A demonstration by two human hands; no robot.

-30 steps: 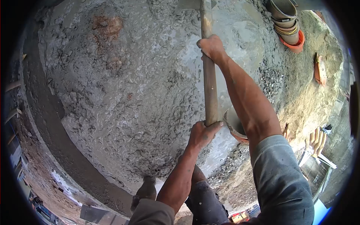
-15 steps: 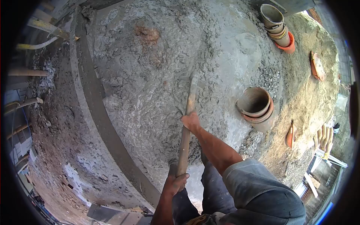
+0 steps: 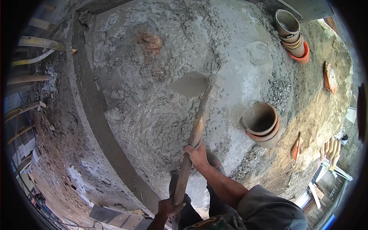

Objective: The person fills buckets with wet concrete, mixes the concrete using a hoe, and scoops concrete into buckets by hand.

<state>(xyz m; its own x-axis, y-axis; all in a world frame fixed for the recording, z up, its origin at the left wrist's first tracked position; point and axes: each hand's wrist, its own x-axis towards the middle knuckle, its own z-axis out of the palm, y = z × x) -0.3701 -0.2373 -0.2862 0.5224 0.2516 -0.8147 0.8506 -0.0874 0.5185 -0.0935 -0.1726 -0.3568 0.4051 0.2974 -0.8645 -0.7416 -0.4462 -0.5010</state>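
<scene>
Your left hand (image 3: 169,209) grips the near end of the long-handled hoe (image 3: 198,126), and your right hand (image 3: 196,154) is wrapped around its handle farther up. Its broad blade (image 3: 189,84) rests on the wet concrete (image 3: 138,126), well in from the left edge; a bucket stack (image 3: 268,141) sits near the right edge.

Fisheye view, black at the corners, kerb (image 3: 101,134) bowed by distortion; soft, shaded daylight over the grey concrete (image 3: 142,130), pale sheen on wet patches, warmer sunlight on the ground (image 3: 314,115) at right, dark shadow inside the bucket (image 3: 261,119).
</scene>
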